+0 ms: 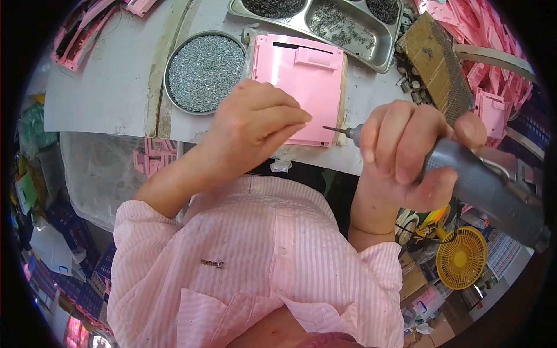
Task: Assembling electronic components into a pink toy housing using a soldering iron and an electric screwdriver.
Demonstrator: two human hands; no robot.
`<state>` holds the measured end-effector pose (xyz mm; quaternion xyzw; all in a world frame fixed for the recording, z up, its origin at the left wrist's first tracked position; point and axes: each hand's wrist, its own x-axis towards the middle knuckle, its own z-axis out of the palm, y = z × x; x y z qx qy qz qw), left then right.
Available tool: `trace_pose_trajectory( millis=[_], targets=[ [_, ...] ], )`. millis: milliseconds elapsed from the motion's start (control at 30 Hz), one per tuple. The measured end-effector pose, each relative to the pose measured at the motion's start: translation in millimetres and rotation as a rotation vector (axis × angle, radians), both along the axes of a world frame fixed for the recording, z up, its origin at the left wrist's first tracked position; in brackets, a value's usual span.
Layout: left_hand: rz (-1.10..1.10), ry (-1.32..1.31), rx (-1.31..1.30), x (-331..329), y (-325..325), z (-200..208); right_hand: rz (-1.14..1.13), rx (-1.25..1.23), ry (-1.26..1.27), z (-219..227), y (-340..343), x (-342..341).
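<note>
A flat pink plastic panel (pixel 306 74) lies on a pale block at the table's near edge. My left hand (pixel 255 124) rests over its lower left part, fingers drawn together and pointing right; whether a screw sits between them is hidden. My right hand (pixel 406 153) grips a grey electric screwdriver (pixel 481 185). Its thin bit (pixel 336 129) points left, level with the panel's lower right corner and close to my left fingertips.
A round metal dish of silver screws (pixel 204 72) sits left of the panel. A divided steel tray (pixel 325 23) with more screws stands behind it. Stacks of pink parts (pixel 493 52) lie at right, a yellow fan (pixel 461 258) lower right, boxes on the floor at left.
</note>
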<state>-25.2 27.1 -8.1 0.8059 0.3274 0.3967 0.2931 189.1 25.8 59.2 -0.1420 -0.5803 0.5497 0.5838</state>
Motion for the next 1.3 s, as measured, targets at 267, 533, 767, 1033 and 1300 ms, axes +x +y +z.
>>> trace_pose_trajectory(
  millis=[267, 533, 767, 1033, 1300],
  targets=[
    [-0.101, 0.001, -0.018, 8.8, -0.9, 4.0, -0.047, -0.078, 0.028, -5.5, -13.6, -8.6],
    [-0.111, 0.03, 0.085, 8.3, 8.7, -3.9, -0.153, -0.129, 0.077, -11.0, -9.9, -14.4],
    [-0.005, 0.051, -0.018, 15.3, 30.1, -23.8, -0.484, -0.075, 0.0, -42.8, 66.9, 8.7],
    [-0.103, 0.019, -0.112, 5.1, 34.3, -20.9, -0.475, -0.082, -0.068, -72.1, 91.6, 2.4],
    [-0.072, -0.085, -0.161, 3.8, 33.3, -22.3, -0.338, -0.127, -0.028, -42.2, 83.0, -5.5]
  ],
)
